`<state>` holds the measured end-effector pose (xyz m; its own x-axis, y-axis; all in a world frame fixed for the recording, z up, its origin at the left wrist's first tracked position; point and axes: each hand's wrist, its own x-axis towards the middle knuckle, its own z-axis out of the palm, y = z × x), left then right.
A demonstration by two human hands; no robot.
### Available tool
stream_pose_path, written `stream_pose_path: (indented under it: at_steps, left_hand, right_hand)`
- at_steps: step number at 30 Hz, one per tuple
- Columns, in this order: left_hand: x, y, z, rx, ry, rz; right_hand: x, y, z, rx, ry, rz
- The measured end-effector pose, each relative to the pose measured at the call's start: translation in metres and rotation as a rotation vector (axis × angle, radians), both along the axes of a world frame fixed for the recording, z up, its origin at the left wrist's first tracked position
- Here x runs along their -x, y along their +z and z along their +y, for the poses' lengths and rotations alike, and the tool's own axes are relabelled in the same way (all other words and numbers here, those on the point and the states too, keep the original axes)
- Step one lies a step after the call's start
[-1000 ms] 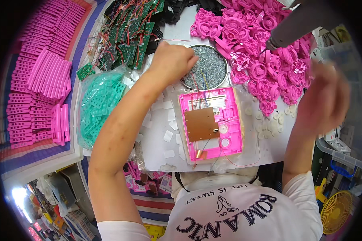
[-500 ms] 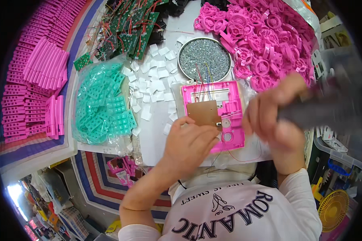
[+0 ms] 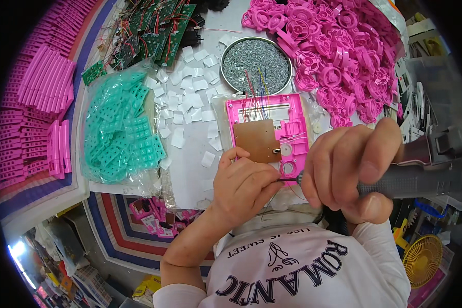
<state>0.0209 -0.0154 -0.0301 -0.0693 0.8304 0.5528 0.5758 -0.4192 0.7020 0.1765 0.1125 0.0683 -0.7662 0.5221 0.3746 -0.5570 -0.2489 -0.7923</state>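
Our white desk (image 3: 190, 169) is crowded: our right hand (image 3: 351, 164) has its fingers clamped on a grey screwdriver (image 3: 410, 177), while our left hand (image 3: 244, 187) pinches its tip beside the pink case (image 3: 292, 110).

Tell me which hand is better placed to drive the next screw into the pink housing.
Probably the right hand: it grips the grey electric screwdriver, whose tip points at the pink housing. The left hand only pinches at that tip.
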Motion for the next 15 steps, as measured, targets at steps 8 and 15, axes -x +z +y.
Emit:
stream_pose_path:
  at_steps: [8, 15]
  left_hand:
    - [0.02, 0.009, 0.008, -0.054, 0.087, 0.182]
    - [0.005, 0.003, 0.001, 0.23, 0.109, 0.443]
  right_hand:
    - [0.01, -0.007, -0.005, -0.009, -0.286, -0.107]
    - [0.027, -0.058, 0.023, -0.136, -0.334, -0.177]
